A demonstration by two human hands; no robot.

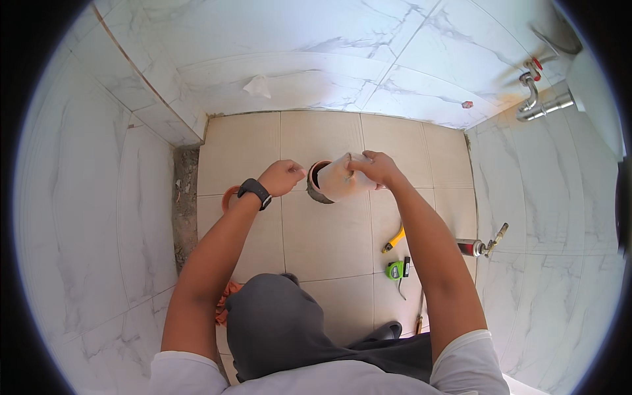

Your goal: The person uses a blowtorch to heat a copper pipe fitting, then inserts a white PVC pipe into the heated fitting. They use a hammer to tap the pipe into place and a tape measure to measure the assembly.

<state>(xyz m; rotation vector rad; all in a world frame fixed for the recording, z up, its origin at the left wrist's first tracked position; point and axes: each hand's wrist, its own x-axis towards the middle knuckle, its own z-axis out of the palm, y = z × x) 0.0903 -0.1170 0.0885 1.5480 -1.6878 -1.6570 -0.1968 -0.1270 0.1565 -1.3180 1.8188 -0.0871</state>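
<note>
Setting: small tiled corner seen from above; beige floor [322, 243] at centre, white marbled walls [85, 217] on left, top and right.
Left hand [282, 176]: just left of centre frame, fingers curled nearly shut, tips pinching toward left rim of pipe; what lies between the tips too small to tell. Black watch [255, 191] on the wrist.
Right hand [376, 167]: just right of centre, closed over a pale sheet [342, 176], thumb and fingers gripping its upper right edge.
Sheet: off-white, curved, held over right side of pipe, covering part of the opening.
Pipe [318, 184]: centre frame, round dark mouth set in the floor, ragged rim showing at lower left below the sheet.
Orange ring [228, 195]: left of centre, on floor, mostly hidden behind left wrist.
Yellow tool [394, 239]: right of centre, on floor beside right forearm, lying tilted.
Tape measure [395, 269]: green, just below yellow tool, near right forearm.
Can [475, 247]: right side, lying on floor at foot of right wall, nozzle toward upper right.
Taps [536, 92]: upper right, metal fittings on wall, red handle on top one.
Gap [185, 204]: left of floor, bare rough strip between tiles and left wall.
Knee [273, 322]: lower centre, grey trousers, crouched; orange cloth [224, 299] at its left edge.
</note>
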